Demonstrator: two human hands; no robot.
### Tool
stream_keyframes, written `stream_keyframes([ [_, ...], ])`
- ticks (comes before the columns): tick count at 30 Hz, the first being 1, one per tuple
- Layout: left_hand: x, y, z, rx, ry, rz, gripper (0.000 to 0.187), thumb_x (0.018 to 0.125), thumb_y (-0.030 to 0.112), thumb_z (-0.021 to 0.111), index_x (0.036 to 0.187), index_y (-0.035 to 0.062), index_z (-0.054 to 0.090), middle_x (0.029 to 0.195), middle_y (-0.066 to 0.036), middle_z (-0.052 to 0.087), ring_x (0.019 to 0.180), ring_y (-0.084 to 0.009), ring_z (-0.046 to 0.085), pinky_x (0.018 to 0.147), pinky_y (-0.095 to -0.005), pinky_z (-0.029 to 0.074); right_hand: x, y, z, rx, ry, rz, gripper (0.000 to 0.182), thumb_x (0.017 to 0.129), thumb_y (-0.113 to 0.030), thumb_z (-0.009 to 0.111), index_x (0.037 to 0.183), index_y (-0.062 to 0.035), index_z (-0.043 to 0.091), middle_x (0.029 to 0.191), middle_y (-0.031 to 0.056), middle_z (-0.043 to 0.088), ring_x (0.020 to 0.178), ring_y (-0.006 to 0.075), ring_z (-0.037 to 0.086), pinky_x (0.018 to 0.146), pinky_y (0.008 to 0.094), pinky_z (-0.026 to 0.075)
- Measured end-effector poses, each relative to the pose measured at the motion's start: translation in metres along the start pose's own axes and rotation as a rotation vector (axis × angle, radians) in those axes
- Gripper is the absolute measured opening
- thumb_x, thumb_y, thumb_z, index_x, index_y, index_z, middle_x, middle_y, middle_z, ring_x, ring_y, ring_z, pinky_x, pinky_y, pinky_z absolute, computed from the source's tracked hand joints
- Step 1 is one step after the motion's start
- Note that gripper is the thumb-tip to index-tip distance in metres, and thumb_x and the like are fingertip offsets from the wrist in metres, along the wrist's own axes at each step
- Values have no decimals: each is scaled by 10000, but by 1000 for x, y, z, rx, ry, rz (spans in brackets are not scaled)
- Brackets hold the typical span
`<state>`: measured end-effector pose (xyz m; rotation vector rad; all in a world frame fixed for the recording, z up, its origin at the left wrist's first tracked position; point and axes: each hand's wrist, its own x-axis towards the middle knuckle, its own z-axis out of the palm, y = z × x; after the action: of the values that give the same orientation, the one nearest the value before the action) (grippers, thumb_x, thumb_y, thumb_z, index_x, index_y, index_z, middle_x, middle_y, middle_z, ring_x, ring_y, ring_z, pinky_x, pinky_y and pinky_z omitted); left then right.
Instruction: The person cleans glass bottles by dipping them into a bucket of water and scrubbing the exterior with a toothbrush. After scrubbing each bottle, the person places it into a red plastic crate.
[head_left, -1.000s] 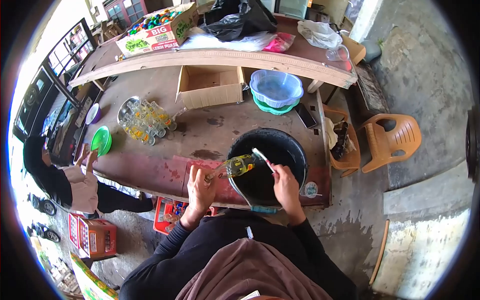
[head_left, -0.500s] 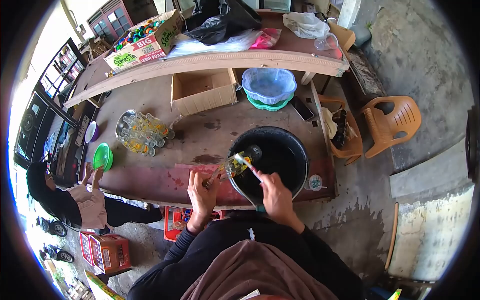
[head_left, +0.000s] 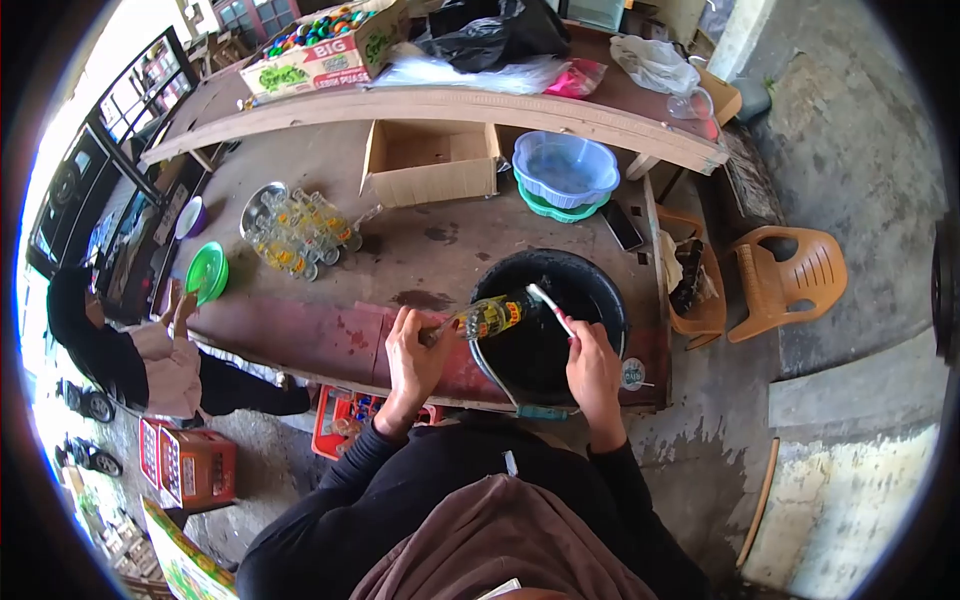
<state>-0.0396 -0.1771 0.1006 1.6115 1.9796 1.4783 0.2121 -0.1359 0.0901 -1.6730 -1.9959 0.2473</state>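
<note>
My left hand [head_left: 413, 358] is closed around the neck of a clear glass bottle [head_left: 492, 317] with a yellow and red label. The bottle lies nearly level, its base over the black bucket [head_left: 615, 300]. In my right hand [head_left: 596, 375], fingers closed, is a toothbrush [head_left: 551, 308] with a pale handle. Its bristle end is right at the bottle's base. Dark liquid shows inside the bucket, which stands on the table's near right part.
Several glass bottles [head_left: 305, 235] lie heaped by a metal bowl [head_left: 262, 203]. Behind are a cardboard box [head_left: 430, 185], a blue basin [head_left: 567, 160] and a phone [head_left: 622, 228]. A co-worker [head_left: 150, 350] at the left holds a green bowl [head_left: 207, 272]. A raised shelf [head_left: 440, 103] crosses the back.
The toothbrush has shifted from the bottle's side to its base, and my right hand sits farther from the bottle. The bottle is now more level. The whole view has shifted slightly.
</note>
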Motion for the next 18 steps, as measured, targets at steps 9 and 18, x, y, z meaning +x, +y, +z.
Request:
stream_keyframes([
  [9,1,-11,17,-65,-20,-4,194,731,48,740,767,-13,561,739,-109,558,613,-211,582,570,-331,459,-19,-5,7,100,-98,59,237,930,-52,586,1156,-103,637,983,128,610,878,356,639,735,435,507],
  [18,6,-9,25,-99,-33,-1,259,750,98,781,735,-14,549,733,-148,556,615,-285,589,562,-369,461,-15,-7,7,152,-127,-31,262,908,-36,603,1156,-108,649,976,128,615,898,354,641,752,437,501],
])
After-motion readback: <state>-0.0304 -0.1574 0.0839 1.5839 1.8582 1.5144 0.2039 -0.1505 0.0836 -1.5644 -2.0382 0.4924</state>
